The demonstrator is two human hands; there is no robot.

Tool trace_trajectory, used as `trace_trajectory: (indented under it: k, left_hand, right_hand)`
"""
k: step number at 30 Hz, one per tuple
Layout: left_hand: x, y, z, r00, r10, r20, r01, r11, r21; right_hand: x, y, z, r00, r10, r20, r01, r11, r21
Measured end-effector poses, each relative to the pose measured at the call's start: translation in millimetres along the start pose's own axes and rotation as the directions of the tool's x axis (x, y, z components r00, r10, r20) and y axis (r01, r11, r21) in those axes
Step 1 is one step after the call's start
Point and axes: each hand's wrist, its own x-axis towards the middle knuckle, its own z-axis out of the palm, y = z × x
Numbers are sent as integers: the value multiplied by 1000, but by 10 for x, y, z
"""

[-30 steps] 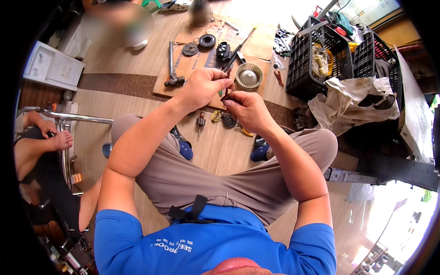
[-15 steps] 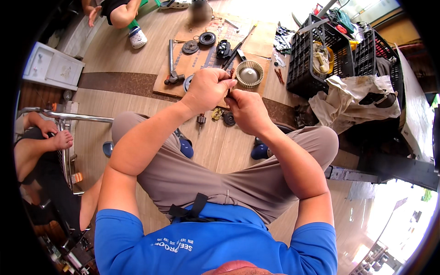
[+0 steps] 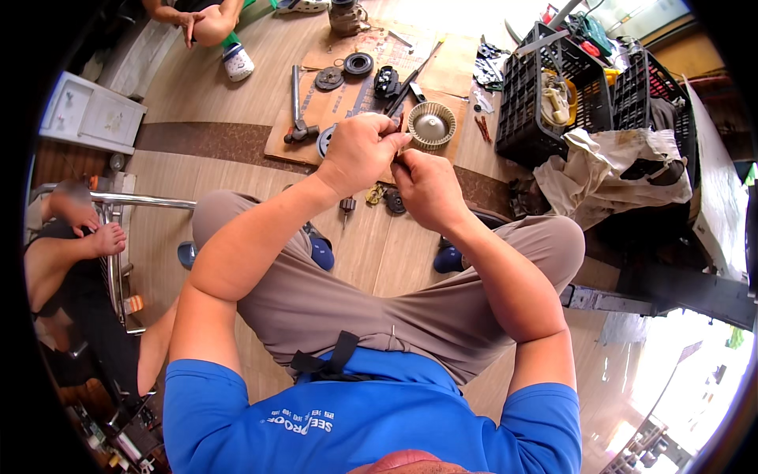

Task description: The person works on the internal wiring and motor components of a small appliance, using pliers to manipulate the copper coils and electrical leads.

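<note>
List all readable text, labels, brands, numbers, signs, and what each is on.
Blue fabric short-sleeved shirt: white printed lettering, not copied here.
Flat brown cardboard sheets: dark and reddish print, partly covered, not copied here.
Anything else: too small or blurred to read.

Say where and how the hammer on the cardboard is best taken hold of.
Probably around the slim handle, coming from above and the left. The hammer lies with its head at the near end and its handle stretching away; a dark round disc sits right of the handle, while floor shows on its left.
</note>
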Motion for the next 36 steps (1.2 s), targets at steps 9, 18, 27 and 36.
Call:
trace_trajectory:
  k: [9,18,27,36]
  left_hand:
    - [55,-103,-100,948,-79,307,228,843,-487]
    - [71,-128,-131,949,-144,280,242,902,-356]
    - [3,-42,-24,978,180,101,-191,975,114]
    - [13,-12,-56,986,71,151,-80,995,53]
  right_hand:
    - [22,65,-82,967,128,219,-206,901,382]
    - [8,58,-52,985,72,155,-122,929,348]
    - [-5,50,7,996,49,70,-61,983,173]
    - [-2,204,117,977,139,162,-200,864,462]
